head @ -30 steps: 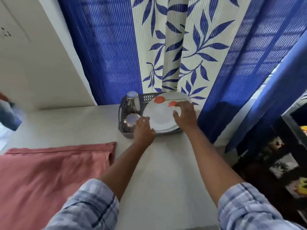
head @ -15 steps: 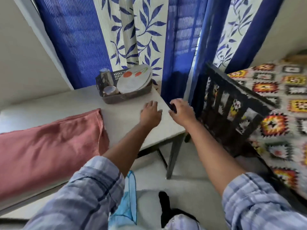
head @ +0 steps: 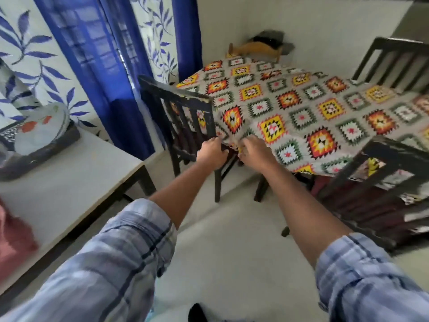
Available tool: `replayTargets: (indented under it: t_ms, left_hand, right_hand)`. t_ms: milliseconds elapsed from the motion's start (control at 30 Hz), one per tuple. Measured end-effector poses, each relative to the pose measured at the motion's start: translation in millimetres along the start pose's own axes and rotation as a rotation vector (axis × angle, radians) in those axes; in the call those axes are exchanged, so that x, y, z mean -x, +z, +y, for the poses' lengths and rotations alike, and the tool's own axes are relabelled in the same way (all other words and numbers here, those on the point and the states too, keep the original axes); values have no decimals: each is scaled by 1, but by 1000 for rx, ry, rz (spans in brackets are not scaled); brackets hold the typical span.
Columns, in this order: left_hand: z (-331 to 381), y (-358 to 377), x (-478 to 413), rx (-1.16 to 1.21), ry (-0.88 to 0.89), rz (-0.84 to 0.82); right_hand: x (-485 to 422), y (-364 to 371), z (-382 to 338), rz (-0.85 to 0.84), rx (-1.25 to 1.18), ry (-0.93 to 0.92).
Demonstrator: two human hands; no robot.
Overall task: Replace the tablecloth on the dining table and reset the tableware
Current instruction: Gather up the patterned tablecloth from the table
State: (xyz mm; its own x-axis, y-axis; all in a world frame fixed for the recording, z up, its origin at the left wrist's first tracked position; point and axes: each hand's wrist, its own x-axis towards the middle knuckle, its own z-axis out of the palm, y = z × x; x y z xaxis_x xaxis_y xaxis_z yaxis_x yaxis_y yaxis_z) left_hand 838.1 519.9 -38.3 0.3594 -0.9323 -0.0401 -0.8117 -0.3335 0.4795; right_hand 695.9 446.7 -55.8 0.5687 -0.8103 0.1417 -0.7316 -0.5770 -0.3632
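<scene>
**Desk:** What were the fingers (head: 219, 142) doing at the table's corner?

**Photographer:** Both sets were curled narrow and pinched on the near corner of the patterned tablecloth (head: 301, 105). The left hand (head: 212, 153) gripped the hem beside the dark wooden chair (head: 185, 117); the right hand (head: 254, 151) bunched the cloth just beside it. The fabric puckered between them, which suggested a pull was about to begin.

**Desk:** Why take hold there?

**Photographer:** The corner hung free between two chairs, so it looked like the easiest place to start peeling the cloth off. The cloth lay spread over the dining table, its top showing no tableware.

**Desk:** And the tableware?

**Photographer:** It sat on the white side table (head: 69, 173) at left: a floral plate (head: 39, 131) propped in a dark basket (head: 46, 152), seemingly parked clear of the work. A folded pink cloth (head: 11, 233) lay at that table's near edge, likely the replacement.

**Desk:** Any snag ahead?

**Photographer:** The chair back stood touching the overhang, so the cloth could catch on it when drawn away.
</scene>
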Motion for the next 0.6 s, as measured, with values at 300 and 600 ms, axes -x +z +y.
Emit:
replayTargets:
  t_ms: [300, 600]
  left_hand:
    - [327, 95, 43, 122, 419, -25]
    - [531, 200, 71, 114, 661, -135]
  right_hand:
    - [159, -189, 235, 226, 66, 248]
    - [279, -286, 402, 317, 33, 455]
